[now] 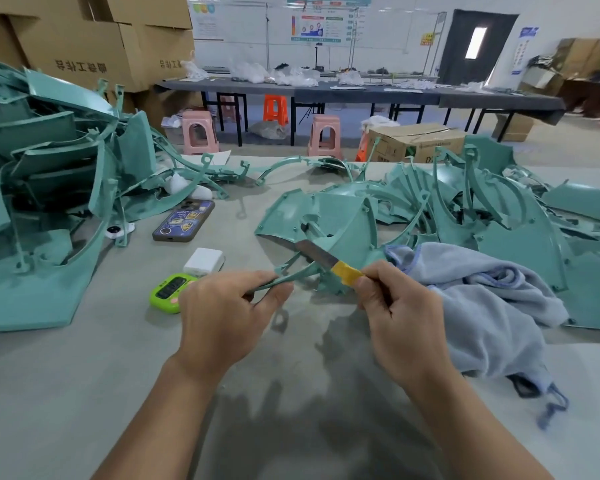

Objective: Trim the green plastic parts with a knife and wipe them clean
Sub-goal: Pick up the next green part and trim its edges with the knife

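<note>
My left hand [222, 313] pinches the near tip of a thin, curved green plastic part [293, 273] and holds it above the grey table. My right hand [399, 313] grips a knife [321, 256] by its yellow-taped handle. The dark blade points up and to the left and crosses the part's edge. A pale blue cloth [482, 299] lies crumpled on the table just right of my right hand. Green parts lie in a tall heap [49, 174] at the left and a spread pile [465, 209] at the right.
A phone [184, 220], a white charger block [203, 261] and a small green timer [170, 292] lie on the table [84, 393] left of my hands. Cardboard boxes [84, 39] stand at back left. Stools and a long dark bench sit beyond the table.
</note>
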Motion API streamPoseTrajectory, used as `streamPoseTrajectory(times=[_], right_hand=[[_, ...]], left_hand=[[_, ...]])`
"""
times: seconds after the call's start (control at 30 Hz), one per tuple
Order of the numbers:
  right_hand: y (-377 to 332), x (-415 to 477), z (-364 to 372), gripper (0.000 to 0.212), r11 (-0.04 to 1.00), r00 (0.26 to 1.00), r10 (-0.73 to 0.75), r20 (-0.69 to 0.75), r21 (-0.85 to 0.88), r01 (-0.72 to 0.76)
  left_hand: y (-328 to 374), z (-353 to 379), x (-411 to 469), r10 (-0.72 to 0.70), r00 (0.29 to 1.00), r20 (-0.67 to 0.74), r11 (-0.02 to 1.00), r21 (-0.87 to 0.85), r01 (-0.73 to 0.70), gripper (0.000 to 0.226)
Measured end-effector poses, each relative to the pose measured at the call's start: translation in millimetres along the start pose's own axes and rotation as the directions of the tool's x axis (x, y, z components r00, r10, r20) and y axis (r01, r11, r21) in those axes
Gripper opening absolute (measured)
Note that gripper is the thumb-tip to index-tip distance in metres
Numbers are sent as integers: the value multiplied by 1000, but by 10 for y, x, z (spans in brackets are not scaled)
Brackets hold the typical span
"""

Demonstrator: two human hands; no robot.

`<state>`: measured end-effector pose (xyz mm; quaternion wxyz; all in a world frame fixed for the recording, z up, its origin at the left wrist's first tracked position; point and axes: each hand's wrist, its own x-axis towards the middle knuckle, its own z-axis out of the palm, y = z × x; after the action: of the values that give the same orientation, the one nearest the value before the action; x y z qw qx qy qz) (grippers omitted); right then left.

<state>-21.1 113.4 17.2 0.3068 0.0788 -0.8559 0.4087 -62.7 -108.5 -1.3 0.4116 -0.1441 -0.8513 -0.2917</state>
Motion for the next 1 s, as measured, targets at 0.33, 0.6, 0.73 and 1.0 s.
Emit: streamPoseTrajectory(times=[0.33,0.6,0.73,1.0], right_hand=[[-139,-69,58,11,989,997,-35,71,-143,45],[-125,17,51,19,940,997,-50,-58,-341,28],[-108,12,17,17,978,996,-85,-18,-193,80],[-11,220,-148,19,987,998,1,-57,-161,-10]], left_hand=[[82,-30,19,-23,1000,12,999,27,23,34],[78,-47,21,4,1000,10,1000,28,-5,34],[110,-43,29,-18,1000,-10,999,36,19,34],[104,-64,38,4,1000,-2,999,45,-4,30]])
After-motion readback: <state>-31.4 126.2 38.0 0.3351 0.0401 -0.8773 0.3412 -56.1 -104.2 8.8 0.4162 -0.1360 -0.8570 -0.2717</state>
